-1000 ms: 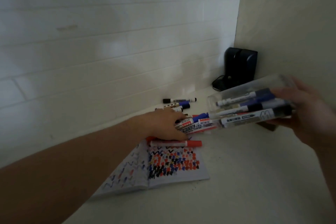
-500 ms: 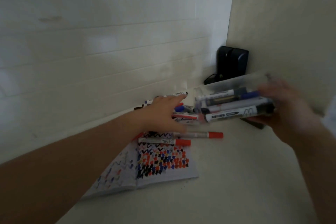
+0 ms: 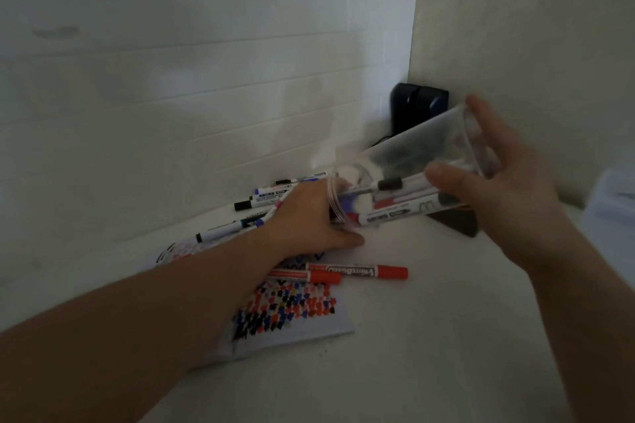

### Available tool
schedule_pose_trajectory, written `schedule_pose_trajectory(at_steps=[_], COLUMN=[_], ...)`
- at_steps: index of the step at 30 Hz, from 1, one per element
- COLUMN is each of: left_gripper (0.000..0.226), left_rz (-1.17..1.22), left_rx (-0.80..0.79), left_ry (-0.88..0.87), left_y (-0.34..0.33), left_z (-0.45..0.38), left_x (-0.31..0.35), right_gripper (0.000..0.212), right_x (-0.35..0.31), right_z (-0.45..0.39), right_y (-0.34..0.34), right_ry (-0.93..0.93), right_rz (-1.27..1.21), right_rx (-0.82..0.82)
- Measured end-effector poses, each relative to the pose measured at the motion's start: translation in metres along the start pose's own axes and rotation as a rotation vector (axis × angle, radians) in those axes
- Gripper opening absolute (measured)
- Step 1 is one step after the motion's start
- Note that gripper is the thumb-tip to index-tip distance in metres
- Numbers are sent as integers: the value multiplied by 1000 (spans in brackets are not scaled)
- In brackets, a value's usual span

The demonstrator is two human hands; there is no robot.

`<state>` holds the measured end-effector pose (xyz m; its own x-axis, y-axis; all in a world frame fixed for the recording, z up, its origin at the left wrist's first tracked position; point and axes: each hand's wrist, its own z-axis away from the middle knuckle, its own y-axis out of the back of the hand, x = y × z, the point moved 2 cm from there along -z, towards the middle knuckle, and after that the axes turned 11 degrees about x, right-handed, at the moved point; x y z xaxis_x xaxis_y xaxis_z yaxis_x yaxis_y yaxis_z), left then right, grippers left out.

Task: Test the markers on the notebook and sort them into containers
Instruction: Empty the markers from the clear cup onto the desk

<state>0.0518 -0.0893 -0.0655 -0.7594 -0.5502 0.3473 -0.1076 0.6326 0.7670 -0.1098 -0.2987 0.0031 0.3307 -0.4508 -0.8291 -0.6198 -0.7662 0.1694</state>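
White counter (image 3: 429, 336), set in a wall corner. Open notebook (image 3: 309, 326) w/ colour marks at centre; two red markers (image 3: 357, 273) at its far edge. Loose markers (image 3: 264, 197) along back edge. Black box (image 3: 417, 106) in back corner.

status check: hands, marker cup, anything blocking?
Right hand grips clear plastic cup of markers, tipped sideways. Left hand at its mouth. Two red-capped markers loose by scribbled notebook. Nothing blocking.

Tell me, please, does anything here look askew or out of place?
The clear container lies tipped nearly sideways in the right hand, markers poking from its mouth against the left hand. Two red markers lie loose by the notebook.
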Motion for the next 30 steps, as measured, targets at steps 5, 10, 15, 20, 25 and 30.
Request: schedule_pose_trajectory(at_steps=[5, 10, 15, 20, 25, 30], left_gripper=[68, 55, 24, 47, 50, 54], left_rz=[-3, 87, 16, 14, 198, 65], left_rx=[-40, -43, 12, -99, -193, -129], left_ry=[-4, -123, -135, -170, -62, -51], left_y=[-10, -14, -19, -16, -17, -25], left_z=[-9, -14, -15, -15, -9, -9], left_x=[3, 28, 33, 20, 12, 14], right_gripper=[96, 103, 98, 95, 97, 104], right_x=[-7, -3, 2, 1, 0, 3], right_z=[-6, -5, -8, -6, -6, -7], right_y=[22, 21, 28, 22, 24, 24], right_ry=[-21, -22, -13, 8, 27, 35], right_rz=[-29, -13, -17, 5, 39, 63], right_rx=[83, 46, 60, 28, 14, -4])
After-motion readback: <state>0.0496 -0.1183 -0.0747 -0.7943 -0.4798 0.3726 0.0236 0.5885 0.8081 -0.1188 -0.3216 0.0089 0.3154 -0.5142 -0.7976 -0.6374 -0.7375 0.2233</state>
